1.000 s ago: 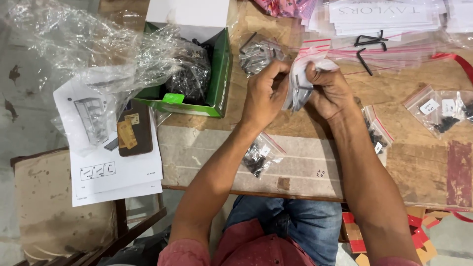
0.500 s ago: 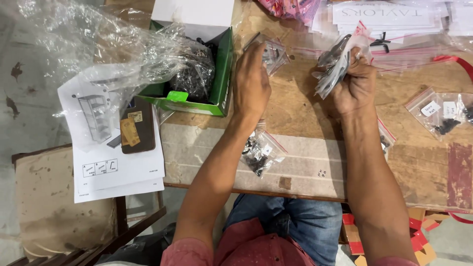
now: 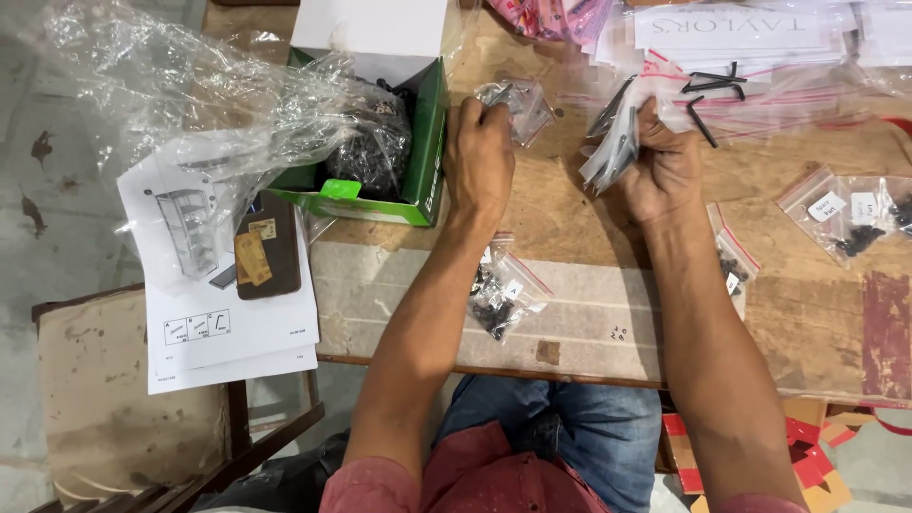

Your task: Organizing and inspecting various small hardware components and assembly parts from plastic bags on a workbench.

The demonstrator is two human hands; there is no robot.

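Note:
My left hand [image 3: 480, 152] rests on the wooden table [image 3: 570, 218], its fingers pinching a small clear bag of dark hardware [image 3: 513, 103] beside a green box [image 3: 426, 161]. My right hand [image 3: 655, 166] is closed around a bunch of clear zip bags [image 3: 613, 142], lifted slightly above the table. Black hex keys [image 3: 708, 90] lie just beyond that hand on a pile of red-striped zip bags [image 3: 760, 85]. A small bag of dark screws [image 3: 502, 294] lies under my left forearm.
The green box holds a plastic bag of dark parts [image 3: 370, 142], with crumpled clear plastic [image 3: 190, 95] spilling left. An instruction sheet [image 3: 223, 304] and a dark phone [image 3: 266, 247] lie at the table's left edge. Labelled bags [image 3: 850, 218] sit right; a chair [image 3: 123, 408] stands left.
My hands moved apart. The left hand went to the small bag near the green box, and the right hand carried the bunch of bags rightward.

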